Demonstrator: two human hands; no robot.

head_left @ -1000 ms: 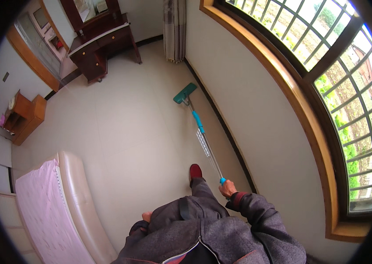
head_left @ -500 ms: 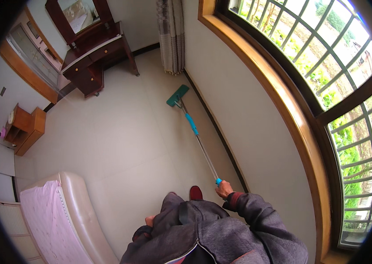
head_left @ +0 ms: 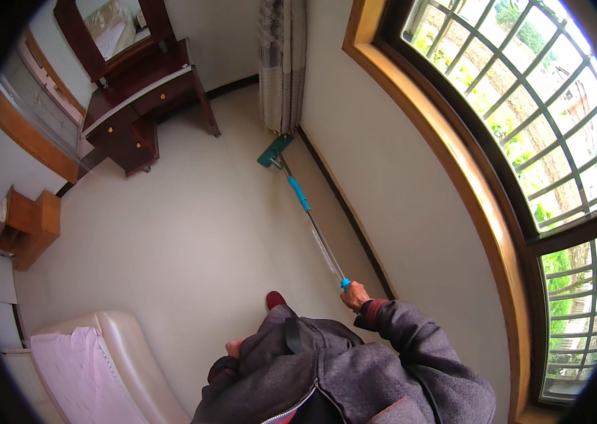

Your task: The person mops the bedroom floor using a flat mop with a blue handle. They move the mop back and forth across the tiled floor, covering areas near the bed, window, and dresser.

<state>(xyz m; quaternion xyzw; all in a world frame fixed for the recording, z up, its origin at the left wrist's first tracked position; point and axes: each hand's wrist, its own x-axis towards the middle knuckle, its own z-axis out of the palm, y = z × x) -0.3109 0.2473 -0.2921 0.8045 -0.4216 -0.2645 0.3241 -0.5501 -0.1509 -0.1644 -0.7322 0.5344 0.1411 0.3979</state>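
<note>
My right hand is closed round the upper end of a flat mop, which has a metal pole with bright blue grips. The pole slants away from me along the wall. Its green rectangular head lies on the pale floor, close below the hanging curtain and near the dark skirting. My left hand shows only in part beside my jacket, low at my left side; its fingers are mostly hidden, and nothing is visible in it.
A dark red dressing table with a mirror stands at the far left, by a doorway. A small wooden cabinet is at the left wall. Near left is a bed with a padded edge. A barred window lines the right wall.
The mop head has moved nearer to the curtain's foot. My view has shifted. A red shoe now shows ahead of my left leg; the one previously seen on the right is hidden.
</note>
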